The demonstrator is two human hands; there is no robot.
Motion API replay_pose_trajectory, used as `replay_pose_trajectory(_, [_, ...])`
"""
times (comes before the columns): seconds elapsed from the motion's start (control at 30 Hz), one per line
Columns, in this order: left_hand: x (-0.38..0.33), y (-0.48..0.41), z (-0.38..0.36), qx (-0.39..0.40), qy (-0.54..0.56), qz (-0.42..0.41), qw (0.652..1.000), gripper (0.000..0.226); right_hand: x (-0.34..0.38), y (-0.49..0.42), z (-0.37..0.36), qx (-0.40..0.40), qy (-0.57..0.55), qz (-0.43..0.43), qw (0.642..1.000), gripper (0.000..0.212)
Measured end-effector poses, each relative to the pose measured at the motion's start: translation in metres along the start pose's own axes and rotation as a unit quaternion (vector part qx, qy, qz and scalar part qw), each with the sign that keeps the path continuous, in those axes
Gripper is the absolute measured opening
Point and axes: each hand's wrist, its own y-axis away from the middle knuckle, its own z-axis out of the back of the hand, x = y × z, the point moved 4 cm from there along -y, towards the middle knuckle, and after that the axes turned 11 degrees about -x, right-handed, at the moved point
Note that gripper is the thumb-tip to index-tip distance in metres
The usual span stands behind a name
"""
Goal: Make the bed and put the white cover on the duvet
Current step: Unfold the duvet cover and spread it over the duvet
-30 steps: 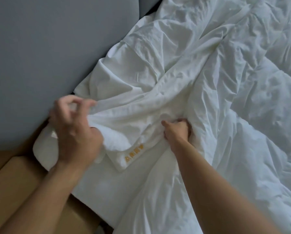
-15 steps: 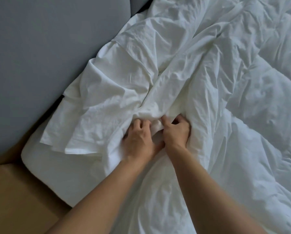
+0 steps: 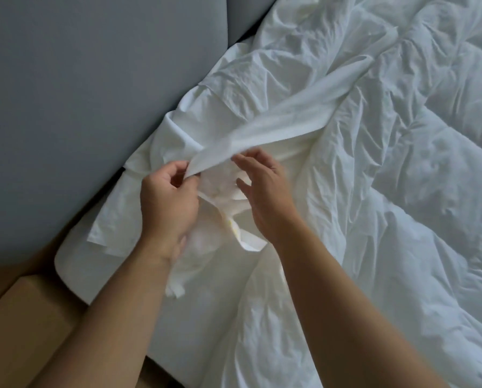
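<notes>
A crumpled white cover [image 3: 262, 88] lies over the bed's top-left part. A taut band of it stretches from the middle down to my left hand [image 3: 167, 203], which pinches its end between thumb and fingers, lifted off the bed. My right hand [image 3: 265, 197] hovers just right of it with fingers spread and straight, holding nothing. Between the hands shows a bunched corner of the duvet [image 3: 430, 177] with a small yellow label [image 3: 235, 231]. The puffy duvet fills the right side. The mattress [image 3: 74, 264] corner shows at lower left.
A grey padded headboard [image 3: 80, 93] runs along the left, close to the cover's edge. Below the mattress corner lies a tan wooden bed frame or floor [image 3: 24, 317].
Both hands have come up off the bed. My left hand now lifts a strip of the cover, and my right hand has let go and spread open. The duvet corner is exposed between them.
</notes>
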Motion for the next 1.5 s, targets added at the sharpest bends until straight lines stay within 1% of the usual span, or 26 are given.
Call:
replay_pose_trajectory(0.07, [-0.007, -0.005, 0.006, 0.037, 0.074, 0.073, 0.994, 0.017, 0.005, 0.001, -0.003, 0.026, 0.051, 0.011, 0.998, 0.028])
replay_pose_trajectory(0.1, [-0.009, -0.006, 0.008, 0.053, 0.091, 0.091, 0.990, 0.018, 0.007, 0.003, -0.004, 0.033, 0.082, 0.021, 0.996, 0.030])
replay_pose_trajectory(0.17, [-0.011, -0.006, 0.014, 0.063, 0.089, 0.080, 0.991, 0.017, 0.006, 0.011, -0.005, 0.033, 0.140, 0.045, 0.989, 0.027])
replay_pose_trajectory(0.27, [-0.009, -0.005, 0.030, 0.040, 0.086, 0.030, 0.995, 0.013, -0.004, 0.031, -0.007, 0.080, 0.213, 0.068, 0.971, 0.025])
replay_pose_trajectory(0.33, [-0.010, -0.003, 0.046, 0.014, 0.078, -0.026, 0.997, 0.013, -0.005, 0.044, -0.003, 0.115, 0.305, 0.093, 0.941, 0.024])
replay_pose_trajectory(0.4, [-0.015, 0.002, 0.059, 0.008, 0.076, -0.079, 0.994, 0.014, -0.004, 0.057, 0.002, 0.130, 0.392, 0.139, 0.900, 0.027])
replay_pose_trajectory(0.5, [-0.036, 0.021, 0.070, 0.040, 0.055, -0.139, 0.988, 0.030, 0.005, 0.085, -0.005, 0.151, 0.461, 0.222, 0.846, 0.031])
replay_pose_trajectory(0.57, [-0.060, 0.037, 0.075, 0.073, 0.012, -0.193, 0.978, 0.037, 0.021, 0.106, -0.013, 0.144, 0.468, 0.277, 0.827, 0.025])
replay_pose_trajectory(0.63, [-0.084, 0.048, 0.081, 0.092, -0.034, -0.233, 0.968, 0.047, 0.046, 0.122, -0.012, 0.099, 0.450, 0.298, 0.836, 0.023])
replay_pose_trajectory(0.7, [-0.110, 0.056, 0.086, 0.126, -0.071, -0.263, 0.954, 0.062, 0.075, 0.137, -0.001, 0.045, 0.407, 0.297, 0.863, 0.026])
replay_pose_trajectory(0.73, [-0.125, 0.061, 0.087, 0.151, -0.093, -0.281, 0.943, 0.066, 0.091, 0.145, 0.005, 0.021, 0.389, 0.293, 0.873, 0.026])
replay_pose_trajectory(0.83, [-0.174, 0.081, 0.089, 0.239, -0.152, -0.330, 0.901, 0.067, 0.139, 0.169, 0.023, -0.013, 0.354, 0.282, 0.892, 0.014])
replay_pose_trajectory(0.87, [-0.189, 0.089, 0.089, 0.268, -0.171, -0.333, 0.888, 0.066, 0.154, 0.176, 0.030, -0.016, 0.337, 0.258, 0.905, 0.013])
replay_pose_trajectory(0.93, [-0.216, 0.108, 0.087, 0.324, -0.234, -0.325, 0.857, 0.055, 0.181, 0.191, 0.043, -0.010, 0.316, 0.216, 0.924, 0.027])
replay_pose_trajectory(1.0, [-0.234, 0.131, 0.083, 0.379, -0.281, -0.316, 0.823, 0.038, 0.201, 0.208, 0.053, 0.011, 0.308, 0.224, 0.925, 0.043])
replay_pose_trajectory(1.07, [-0.245, 0.158, 0.082, 0.431, -0.311, -0.292, 0.795, 0.025, 0.209, 0.226, 0.061, 0.034, 0.297, 0.225, 0.927, 0.048])
replay_pose_trajectory(1.1, [-0.247, 0.169, 0.083, 0.440, -0.335, -0.304, 0.776, 0.025, 0.209, 0.235, 0.064, 0.043, 0.295, 0.224, 0.928, 0.048])
replay_pose_trajectory(1.13, [-0.249, 0.180, 0.086, 0.439, -0.365, -0.340, 0.747, 0.027, 0.209, 0.244, 0.068, 0.048, 0.297, 0.224, 0.927, 0.048])
replay_pose_trajectory(1.2, [-0.251, 0.200, 0.094, 0.406, -0.411, -0.436, 0.690, 0.029, 0.208, 0.262, 0.073, 0.054, 0.296, 0.231, 0.925, 0.045])
replay_pose_trajectory(1.27, [-0.248, 0.217, 0.103, 0.393, -0.402, -0.503, 0.657, 0.038, 0.210, 0.278, 0.076, 0.057, 0.289, 0.243, 0.924, 0.040])
replay_pose_trajectory(1.3, [-0.245, 0.222, 0.107, 0.401, -0.387, -0.515, 0.651, 0.043, 0.212, 0.284, 0.077, 0.061, 0.289, 0.251, 0.922, 0.037])
replay_pose_trajectory(1.33, [-0.244, 0.227, 0.112, 0.421, -0.364, -0.508, 0.657, 0.040, 0.215, 0.290, 0.077, 0.068, 0.290, 0.261, 0.918, 0.034])
replay_pose_trajectory(1.4, [-0.250, 0.234, 0.124, 0.433, -0.298, -0.483, 0.700, 0.018, 0.219, 0.300, 0.076, 0.078, 0.297, 0.273, 0.912, 0.034])
replay_pose_trajectory(1.43, [-0.255, 0.237, 0.131, 0.422, -0.275, -0.476, 0.721, 0.012, 0.219, 0.305, 0.074, 0.079, 0.305, 0.273, 0.909, 0.036])
replay_pose_trajectory(1.5, [-0.263, 0.239, 0.141, 0.408, -0.249, -0.472, 0.741, 0.013, 0.218, 0.311, 0.067, 0.081, 0.323, 0.273, 0.902, 0.040])
